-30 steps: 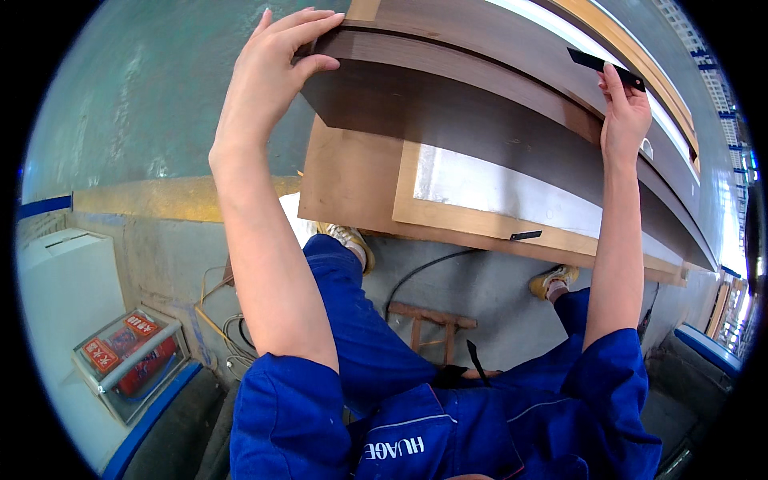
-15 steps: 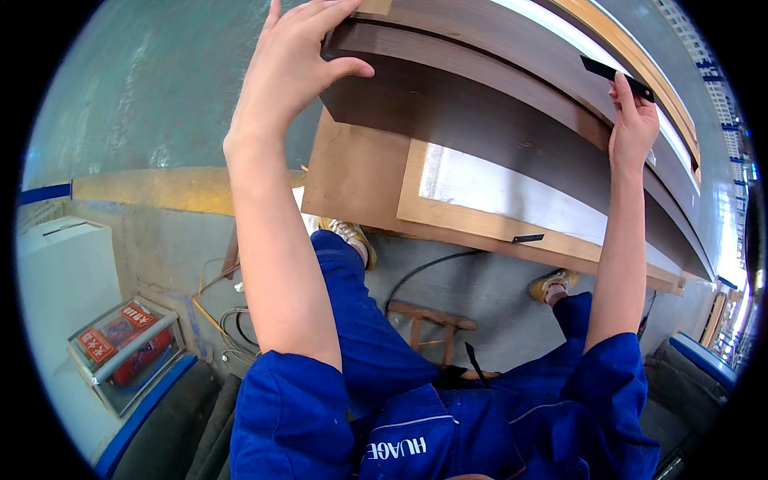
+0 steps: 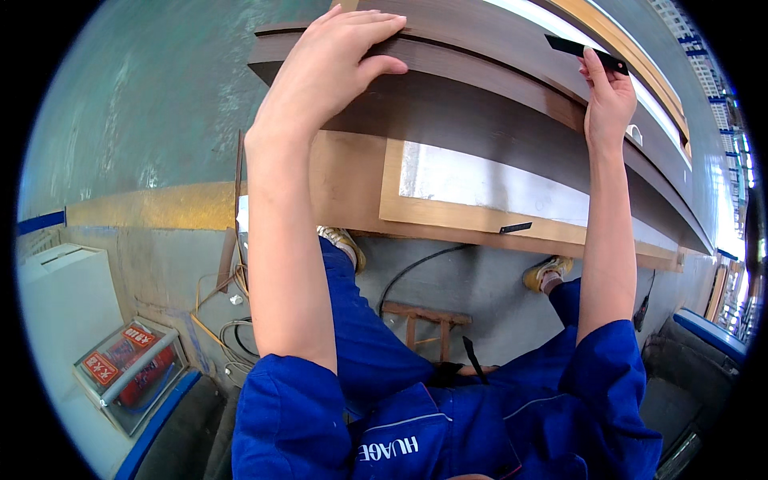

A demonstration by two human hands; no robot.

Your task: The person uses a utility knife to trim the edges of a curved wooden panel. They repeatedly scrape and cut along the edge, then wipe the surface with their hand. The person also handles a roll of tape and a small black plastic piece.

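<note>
My left hand lies over the left part of a dark brown wood-grain board, with its fingers stretched out and the thumb apart along the near edge. My right hand pinches a flat black strip between thumb and fingers, above the board. The strip has a slanted end and a small hole at the other end. Another dark brown board runs alongside, just beyond a narrow gap. A smaller black piece rests on the light wood frame below the boards.
Beneath the boards is a brown panel and a white panel. A wooden stool and a black cable are on the floor between my feet. At left stand a white cabinet and a clear case with red cylinders.
More of the dark boards' left ends shows, and my left hand now sits farther along from those ends. The black strip stays in my right hand; the view has shifted slightly.
</note>
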